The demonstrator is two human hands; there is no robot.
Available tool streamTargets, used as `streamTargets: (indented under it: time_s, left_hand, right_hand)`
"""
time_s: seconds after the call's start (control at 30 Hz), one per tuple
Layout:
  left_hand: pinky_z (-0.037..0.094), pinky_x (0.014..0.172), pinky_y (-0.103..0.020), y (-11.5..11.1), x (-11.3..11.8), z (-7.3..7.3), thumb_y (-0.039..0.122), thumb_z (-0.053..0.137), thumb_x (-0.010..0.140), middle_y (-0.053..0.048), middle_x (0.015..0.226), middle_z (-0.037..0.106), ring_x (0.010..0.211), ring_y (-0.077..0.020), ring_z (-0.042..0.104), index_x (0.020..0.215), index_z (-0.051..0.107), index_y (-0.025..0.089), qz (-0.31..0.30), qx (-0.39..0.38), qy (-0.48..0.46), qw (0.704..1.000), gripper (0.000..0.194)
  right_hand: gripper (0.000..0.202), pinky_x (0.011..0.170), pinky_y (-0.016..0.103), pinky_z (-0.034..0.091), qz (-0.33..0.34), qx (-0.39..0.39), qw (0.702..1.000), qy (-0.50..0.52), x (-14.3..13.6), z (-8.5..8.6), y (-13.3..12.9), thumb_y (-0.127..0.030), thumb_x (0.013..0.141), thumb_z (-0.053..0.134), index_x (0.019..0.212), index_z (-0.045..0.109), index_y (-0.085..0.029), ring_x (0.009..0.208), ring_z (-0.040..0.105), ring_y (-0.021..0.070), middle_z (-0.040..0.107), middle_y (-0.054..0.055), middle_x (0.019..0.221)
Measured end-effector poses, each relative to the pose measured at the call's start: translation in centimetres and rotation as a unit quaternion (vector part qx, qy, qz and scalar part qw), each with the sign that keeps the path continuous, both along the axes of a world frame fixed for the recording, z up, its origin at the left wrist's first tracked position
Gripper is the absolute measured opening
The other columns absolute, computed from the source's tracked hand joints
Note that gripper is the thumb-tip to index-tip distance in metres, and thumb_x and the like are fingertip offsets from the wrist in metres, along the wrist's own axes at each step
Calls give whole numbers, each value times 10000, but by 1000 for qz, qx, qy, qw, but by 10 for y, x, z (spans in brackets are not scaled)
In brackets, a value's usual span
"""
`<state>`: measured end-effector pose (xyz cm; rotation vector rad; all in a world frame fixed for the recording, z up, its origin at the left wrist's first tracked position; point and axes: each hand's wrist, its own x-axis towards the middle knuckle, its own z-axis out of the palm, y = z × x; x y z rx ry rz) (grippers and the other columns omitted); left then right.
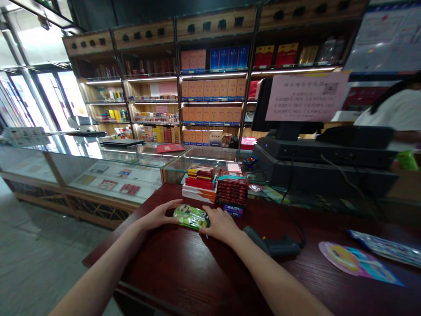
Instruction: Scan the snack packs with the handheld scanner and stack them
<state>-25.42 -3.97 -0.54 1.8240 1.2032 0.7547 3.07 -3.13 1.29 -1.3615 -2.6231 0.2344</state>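
A green snack packet (192, 217) with a cartoon panda printed on it lies low over the dark wooden counter. My left hand (164, 213) grips its left end, thumb in front and fingers behind. At the packet's right end, my right hand (219, 223) is closed on it in the same way. Just behind stands a stack of red-brown wrapped snacks (232, 188), with purple packets (233, 210) at its foot. To its left is a pile of red, yellow and white packs (200, 183). A black barcode scanner (274, 242) rests beside my right forearm.
On the right of the counter (184, 272) lie a pink and blue packet (358, 262) and a long blue packet (388, 246). A cash register (296, 131) with a pink notice stands behind. Glass display cases (112, 173) run leftward. A person (384, 109) is at the far right.
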Motion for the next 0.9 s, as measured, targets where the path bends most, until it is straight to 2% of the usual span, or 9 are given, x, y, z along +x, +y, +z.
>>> streamTargets:
  time_s: [0.27,0.53,0.77,0.9]
  left_hand:
    - [295,1203,-482,-1,0,5,342,838,685,-96,1509,505,1415,-289,441,1480,402,263,15,1,17,1000,910]
    - [305,1191,-486,2,-3,5,304,842,683,-109,1451,563,1363,-285,497,1482,388,235,13,1,18,1000,922]
    - [353,1161,-487,3,-6,0,310,832,708,-102,1419,587,1329,-274,527,1476,390,247,2,5,-5,1000,889]
    - [351,1163,-498,6,-9,-4,311,837,704,-109,1415,589,1330,-273,525,1476,389,243,7,4,-4,1000,895]
  right_hand:
    - [886,996,492,446,2,-13,1000,17,1,1,-1,-478,781,711,1532,361,-164,1228,571,370,599,184,1392]
    - [898,990,497,460,6,-20,1000,21,2,5,-2,-484,786,720,1533,356,-143,1227,578,383,594,204,1388]
    - [847,994,463,453,-1,-22,1000,13,3,4,-4,-471,820,697,1536,349,-182,1236,571,357,597,177,1392]
    - [866,986,482,455,3,-21,1000,15,2,3,-4,-462,811,708,1534,346,-152,1235,566,371,592,195,1392]
